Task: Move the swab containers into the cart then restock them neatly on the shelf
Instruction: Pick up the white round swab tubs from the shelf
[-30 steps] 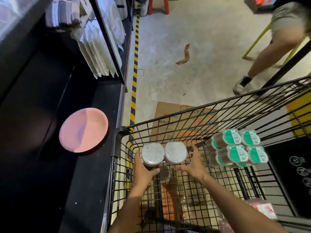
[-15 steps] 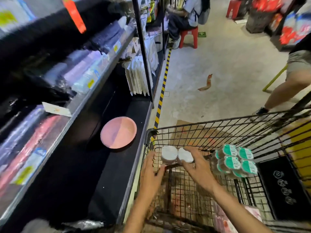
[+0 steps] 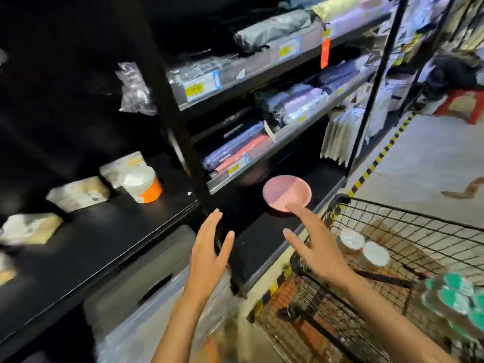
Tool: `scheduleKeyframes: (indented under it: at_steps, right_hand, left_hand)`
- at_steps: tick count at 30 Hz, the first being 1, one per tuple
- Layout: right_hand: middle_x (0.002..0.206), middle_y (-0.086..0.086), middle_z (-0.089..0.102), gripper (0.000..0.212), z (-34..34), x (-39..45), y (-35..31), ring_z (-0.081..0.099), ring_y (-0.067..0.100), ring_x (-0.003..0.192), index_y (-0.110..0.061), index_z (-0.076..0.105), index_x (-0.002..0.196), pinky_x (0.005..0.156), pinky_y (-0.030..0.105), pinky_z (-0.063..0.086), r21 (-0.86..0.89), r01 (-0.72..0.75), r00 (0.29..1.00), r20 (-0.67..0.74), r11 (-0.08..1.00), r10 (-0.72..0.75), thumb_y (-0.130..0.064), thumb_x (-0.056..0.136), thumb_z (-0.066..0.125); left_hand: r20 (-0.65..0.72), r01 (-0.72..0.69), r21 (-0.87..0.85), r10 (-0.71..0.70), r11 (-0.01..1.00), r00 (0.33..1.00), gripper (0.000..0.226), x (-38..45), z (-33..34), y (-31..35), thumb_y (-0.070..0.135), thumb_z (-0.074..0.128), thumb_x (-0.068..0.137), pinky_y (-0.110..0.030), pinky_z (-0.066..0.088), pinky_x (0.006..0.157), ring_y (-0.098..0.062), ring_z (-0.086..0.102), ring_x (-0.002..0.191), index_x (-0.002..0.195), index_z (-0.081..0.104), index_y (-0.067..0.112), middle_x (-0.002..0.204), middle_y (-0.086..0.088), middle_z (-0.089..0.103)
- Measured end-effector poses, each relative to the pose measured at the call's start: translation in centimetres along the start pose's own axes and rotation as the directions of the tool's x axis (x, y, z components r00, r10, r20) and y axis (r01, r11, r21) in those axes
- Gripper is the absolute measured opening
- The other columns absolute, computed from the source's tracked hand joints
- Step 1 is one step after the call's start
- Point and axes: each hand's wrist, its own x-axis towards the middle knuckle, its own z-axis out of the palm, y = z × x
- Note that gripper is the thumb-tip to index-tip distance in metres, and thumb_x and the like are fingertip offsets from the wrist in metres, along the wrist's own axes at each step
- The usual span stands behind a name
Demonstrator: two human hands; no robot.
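Two white-lidded swab containers [image 3: 362, 247] sit side by side in the black wire cart [image 3: 392, 213] at the right. A bundle of green-lidded containers [image 3: 455, 299] lies further right in the cart. My left hand [image 3: 209, 255] and my right hand [image 3: 314, 244] hover empty, fingers spread, in front of the black shelf [image 3: 110, 231], left of the cart. One swab container with an orange base [image 3: 142, 183] stands on that shelf beside white packets [image 3: 78, 193].
A pink plate [image 3: 286, 193] lies on the low black shelf behind my right hand. Upper shelves hold wrapped goods. A grey bin [image 3: 146, 279] stands below my left hand. A yellow-black stripe [image 3: 377, 161] marks the floor edge. A red stool [image 3: 463, 103] stands far right.
Both hands let go of the two white-lidded containers, which stay in the cart, and moved up and left toward the shelf. The view swung left.
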Motion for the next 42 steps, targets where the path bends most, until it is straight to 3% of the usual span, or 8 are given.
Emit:
scheduleKeyframes:
  at_steps: [7, 14, 20, 24, 31, 37, 40, 42]
  right_hand:
    - [0.147, -0.015, 0.038, 0.051, 9.1, 4.0, -8.0, 0.029, -0.005, 0.135, -0.024, 0.041, 0.142, 0.106, 0.003, 0.019, 0.052, 0.192, 0.965, 0.173, 0.98, -0.199, -0.036, 0.094, 0.051]
    - [0.142, -0.023, 0.039, 0.049, 21.6, 6.4, -16.9, 0.032, -0.014, 0.131, -0.037, 0.039, 0.136, 0.101, 0.0, 0.023, 0.27, 0.202, 0.926, 0.261, 0.942, -0.273, -0.043, 0.089, 0.05]
    - [0.14, -0.028, 0.041, 0.047, 31.8, 7.2, -22.3, 0.032, -0.02, 0.127, -0.039, 0.045, 0.134, 0.096, -0.004, 0.025, 0.367, 0.114, 0.909, 0.337, 0.923, -0.246, -0.043, 0.088, 0.051]
    - [0.139, -0.025, 0.045, 0.043, 36.3, 7.7, -23.7, 0.037, -0.015, 0.127, -0.043, 0.045, 0.13, 0.099, -0.001, 0.026, 0.369, 0.082, 0.896, 0.38, 0.926, -0.231, -0.028, 0.092, 0.058]
    - [0.136, -0.033, 0.043, 0.041, 40.5, 9.3, -24.2, 0.034, -0.021, 0.124, -0.054, 0.041, 0.124, 0.095, -0.001, 0.024, 0.309, 0.069, 0.851, 0.478, 0.948, -0.218, -0.033, 0.093, 0.058]
    - [0.134, -0.035, 0.042, 0.044, 43.6, 10.2, -25.6, 0.033, -0.023, 0.122, -0.045, 0.043, 0.132, 0.095, -0.004, 0.024, 0.298, 0.119, 0.791, 0.548, 0.947, -0.272, -0.033, 0.093, 0.058]
    - [0.135, -0.027, 0.043, 0.046, 45.8, 10.0, -26.4, 0.035, -0.021, 0.12, -0.031, 0.046, 0.137, 0.095, -0.007, 0.021, 0.289, 0.177, 0.746, 0.585, 0.941, -0.32, -0.028, 0.093, 0.059]
    - [0.135, -0.022, 0.044, 0.046, 47.3, 9.6, -27.0, 0.035, -0.022, 0.118, -0.027, 0.047, 0.137, 0.095, -0.006, 0.022, 0.294, 0.226, 0.71, 0.603, 0.929, -0.363, -0.025, 0.093, 0.06]
  left_hand:
    - [-0.231, 0.111, 0.023, -0.102, 0.994, 0.967, 0.054, -3.1, -11.1, -4.1, 0.045, 0.046, 0.093, -0.01, 0.021, 0.111, 0.007, 0.026, 0.137, 0.144, 0.036, 0.029, 0.15, 0.019, 0.033]
    - [-0.458, 0.201, -0.041, -0.197, 0.979, 0.867, 0.05, -6.1, -22.5, -10.3, 0.045, 0.047, 0.092, 0.005, 0.021, 0.097, 0.021, 0.029, 0.127, 0.14, 0.041, 0.031, 0.137, 0.036, 0.036]
    - [-0.52, 0.293, -0.091, -0.296, 0.952, 0.801, 0.045, -8.0, -29.5, -15.9, 0.049, 0.048, 0.089, 0.005, 0.022, 0.097, 0.018, 0.033, 0.127, 0.133, 0.042, 0.042, 0.138, 0.027, 0.043]
    - [-0.56, 0.332, -0.102, -0.33, 0.938, 0.76, 0.037, -8.8, -32.8, -19.2, 0.052, 0.048, 0.086, 0.005, 0.024, 0.096, 0.017, 0.037, 0.123, 0.122, 0.042, 0.054, 0.132, 0.03, 0.047]
    - [-0.643, 0.365, -0.104, -0.342, 0.925, 0.685, 0.045, -9.5, -36.8, -23.4, 0.048, 0.054, 0.085, 0.005, 0.027, 0.093, 0.019, 0.036, 0.122, 0.127, 0.039, 0.05, 0.13, 0.032, 0.044]
    - [-0.798, 0.51, -0.108, -0.38, 0.854, 0.467, 0.064, -13.0, -40.6, -26.9, 0.028, 0.067, 0.086, -0.016, 0.032, 0.107, -0.002, 0.036, 0.131, 0.142, 0.038, 0.019, 0.147, 0.004, 0.04]
    - [-0.847, 0.566, -0.086, -0.36, 0.82, 0.392, 0.072, -14.6, -42.7, -28.8, 0.025, 0.073, 0.081, -0.041, 0.033, 0.112, -0.019, 0.034, 0.136, 0.142, 0.035, 0.012, 0.146, -0.005, 0.038]
    - [-0.852, 0.58, -0.128, -0.389, 0.804, 0.35, 0.08, -15.2, -43.8, -30.1, 0.026, 0.079, 0.076, -0.042, 0.035, 0.11, -0.02, 0.037, 0.132, 0.141, 0.034, 0.011, 0.141, -0.006, 0.039]
